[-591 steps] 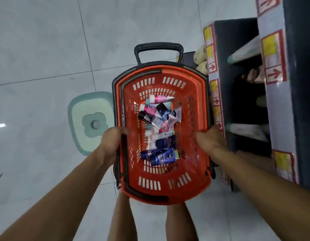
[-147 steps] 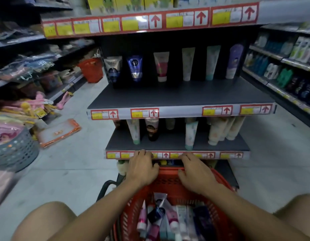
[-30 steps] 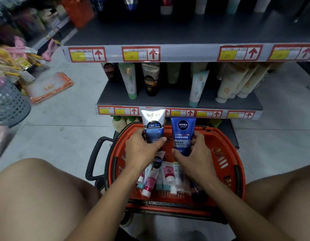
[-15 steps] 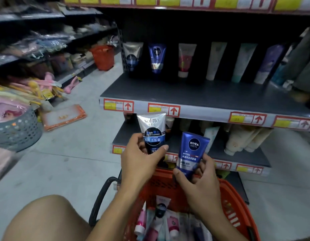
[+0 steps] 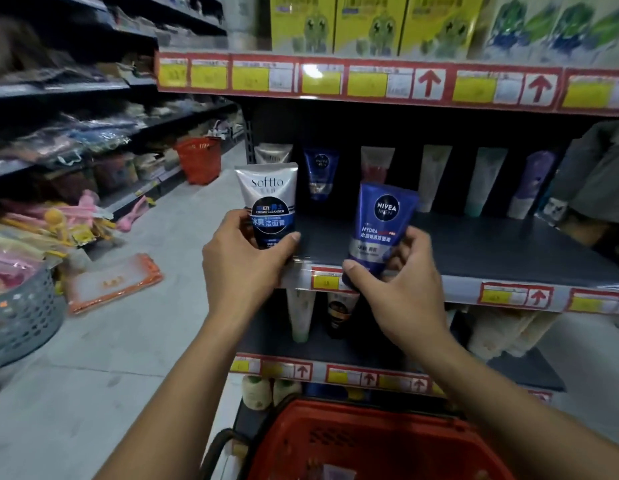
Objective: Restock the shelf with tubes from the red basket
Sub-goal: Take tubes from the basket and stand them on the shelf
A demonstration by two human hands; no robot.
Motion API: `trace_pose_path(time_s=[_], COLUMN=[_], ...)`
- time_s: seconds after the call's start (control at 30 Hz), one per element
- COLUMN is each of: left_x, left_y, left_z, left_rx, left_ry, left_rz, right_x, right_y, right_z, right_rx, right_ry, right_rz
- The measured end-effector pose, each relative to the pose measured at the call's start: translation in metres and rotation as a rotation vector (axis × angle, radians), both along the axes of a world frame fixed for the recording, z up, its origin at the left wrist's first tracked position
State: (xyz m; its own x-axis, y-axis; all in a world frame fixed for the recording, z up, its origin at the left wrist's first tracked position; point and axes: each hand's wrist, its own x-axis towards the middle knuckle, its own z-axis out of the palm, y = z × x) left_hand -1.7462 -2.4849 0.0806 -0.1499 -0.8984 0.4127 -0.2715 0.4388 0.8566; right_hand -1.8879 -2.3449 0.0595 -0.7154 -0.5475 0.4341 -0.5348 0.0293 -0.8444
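Two tubes up at the shelf edge, matching rows straight behind them

Left hand (image 5: 244, 261) has its grip wrapped round the lower end of the white-and-blue Softto cleanser tube (image 5: 270, 206), right hand (image 5: 401, 289) pinches the bottom of the blue Nivea Men tube (image 5: 382, 226). Both stand long axis vertical in mid frame, the Nivea leaning a bit right, right over the front lip of the dark grey middle shelf (image 5: 491, 251). The same white tube (image 5: 271, 154) and blue tube (image 5: 320, 176) stand at the back, upper middle, so I'd guess each just goes straight forward. The red plastic basket (image 5: 370, 441) sits bottom centre, contents mostly out of view.
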Motion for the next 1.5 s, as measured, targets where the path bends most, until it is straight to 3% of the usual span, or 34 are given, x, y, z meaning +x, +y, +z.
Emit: trace_pose_path(time_s=[0.4, 0.57, 0.8, 1.13, 1.5], left_x=[-0.031, -0.029, -0.045, -0.081, -0.086], left_y=[-0.084, -0.087, -0.121, -0.164, -0.164], left_z=[-0.016, -0.02, -0.006, -0.003, -0.018], left_rx=[-0.035, -0.101, 0.027, 0.109, 0.076], left_ry=[-0.196, -0.338, -0.489, -0.457, -0.409], left_rz=[0.005, 0.027, 0.026, -0.015, 0.046], right_x=[-0.037, -0.044, -0.061, -0.085, -0.087], right_y=[-0.093, -0.09, -0.121, -0.191, -0.189], right_z=[0.002, 0.0, 0.013, 0.013, -0.001], right_rx=[0.19, 0.447, 0.611, 0.604, 0.544], right_ry=[0.161, 0.339, 0.192, 0.189, 0.288], right_rz=[-0.177, -0.286, -0.134, -0.094, -0.174])
